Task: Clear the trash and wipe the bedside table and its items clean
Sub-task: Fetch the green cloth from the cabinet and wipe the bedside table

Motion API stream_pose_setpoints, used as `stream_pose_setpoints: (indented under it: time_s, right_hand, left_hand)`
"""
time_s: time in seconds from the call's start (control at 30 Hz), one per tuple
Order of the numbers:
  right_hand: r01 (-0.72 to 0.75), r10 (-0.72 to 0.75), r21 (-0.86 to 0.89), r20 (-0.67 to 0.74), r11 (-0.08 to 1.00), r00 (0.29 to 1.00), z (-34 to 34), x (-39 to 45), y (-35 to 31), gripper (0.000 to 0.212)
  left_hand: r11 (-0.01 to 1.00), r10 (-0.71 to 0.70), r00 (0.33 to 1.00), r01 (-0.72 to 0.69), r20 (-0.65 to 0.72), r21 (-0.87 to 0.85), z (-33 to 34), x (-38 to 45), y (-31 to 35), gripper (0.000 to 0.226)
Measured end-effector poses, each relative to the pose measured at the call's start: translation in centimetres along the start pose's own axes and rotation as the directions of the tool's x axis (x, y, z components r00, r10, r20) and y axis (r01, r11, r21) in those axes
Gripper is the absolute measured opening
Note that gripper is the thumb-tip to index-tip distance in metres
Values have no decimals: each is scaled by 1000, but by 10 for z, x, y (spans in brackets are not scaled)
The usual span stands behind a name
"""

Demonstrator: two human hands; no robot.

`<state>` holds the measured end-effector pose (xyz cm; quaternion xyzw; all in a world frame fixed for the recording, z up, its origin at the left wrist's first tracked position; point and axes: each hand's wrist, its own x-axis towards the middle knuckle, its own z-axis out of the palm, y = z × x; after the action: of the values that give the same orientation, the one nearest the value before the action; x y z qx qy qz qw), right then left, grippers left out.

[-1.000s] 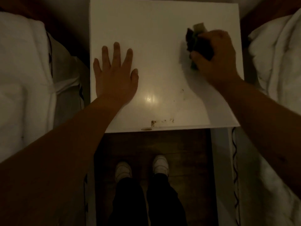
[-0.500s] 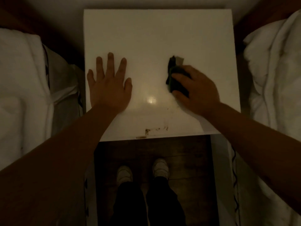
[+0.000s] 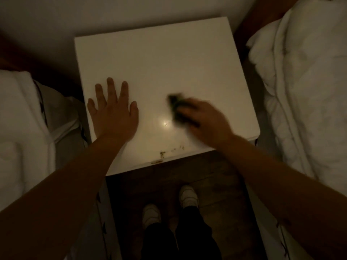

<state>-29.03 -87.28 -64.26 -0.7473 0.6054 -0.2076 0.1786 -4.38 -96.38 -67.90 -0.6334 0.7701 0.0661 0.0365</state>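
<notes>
The white bedside table (image 3: 169,62) fills the middle of the dim head view, with nothing standing on its top. My left hand (image 3: 114,113) lies flat on the table's left side, fingers spread. My right hand (image 3: 204,119) is blurred and presses a dark cloth (image 3: 176,107) onto the table right of centre. Brown crumbs and smears (image 3: 165,152) sit near the table's front edge, between my two forearms.
White bedding (image 3: 304,91) rises close on the right, and another white bed (image 3: 20,124) on the left. A pale wall stands behind the table. Below the front edge is dark wooden floor with my white shoes (image 3: 169,205).
My right hand has swept the cloth from the table's far right corner toward the centre and front. My left hand has stayed flat. The view has tilted, so the table sits lower and skewed.
</notes>
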Motion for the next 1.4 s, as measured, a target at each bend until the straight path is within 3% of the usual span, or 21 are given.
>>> stream_pose_setpoints:
  time_s: [0.1, 0.17, 0.33, 0.47, 0.57, 0.63, 0.77, 0.87, 1.0, 1.13, 1.3, 1.4]
  right_hand:
    - [-334, 312, -155, -150, 930, 938, -35, -13, 63, 52]
    - [-386, 358, -245, -153, 889, 921, -40, -28, 84, 56]
    - [-445, 423, -170, -151, 879, 893, -7, -14, 52, 59]
    - [-336, 330, -131, -62, 933, 942, 23, 2, 9, 57]
    - [-249, 249, -100, -15, 963, 968, 41, 18, -22, 56]
    - [-165, 166, -49, 22, 985, 986, 53, 28, -48, 54]
    - [25, -33, 54, 145, 998, 989, 76, 37, -93, 49]
    - [92, -104, 73, 183, 993, 978, 75, 33, -90, 44]
    - [-168, 170, -26, 91, 985, 981, 40, 16, -40, 44]
    - [-345, 343, -211, -47, 915, 938, -7, -36, 20, 50]
    - [-602, 586, 3, -233, 798, 776, 1, -69, 15, 51]
    - [-590, 566, -1, -282, 807, 774, 25, -57, -18, 49]
  left_hand:
    - [1000, 1, 1000, -1, 6, 8, -2, -1, 1, 62]
    - [1000, 9, 1000, -9, 3, 7, -1, -1, 1, 62]
    - [1000, 17, 1000, -18, 16, 18, 1, 1, -2, 63]
    - [999, 38, 999, -37, 19, -39, -2, 1, -6, 63]
    - [937, 109, 994, -111, -23, -330, -8, -5, -10, 60]
    - [885, 162, 986, -165, -44, -435, -12, -12, -15, 58]
    - [861, 206, 977, -205, -49, -465, -10, -47, -28, 57]
    - [926, 168, 985, -171, -39, -337, -5, -78, -31, 61]
    - [982, 120, 993, -118, 8, -149, -5, -79, -26, 57]
    - [986, 105, 994, -99, 35, -136, -4, -80, -26, 59]
    - [981, 129, 991, -121, 45, -150, -2, -80, -27, 66]
    - [975, 149, 987, -138, 55, -172, -3, -81, -28, 68]
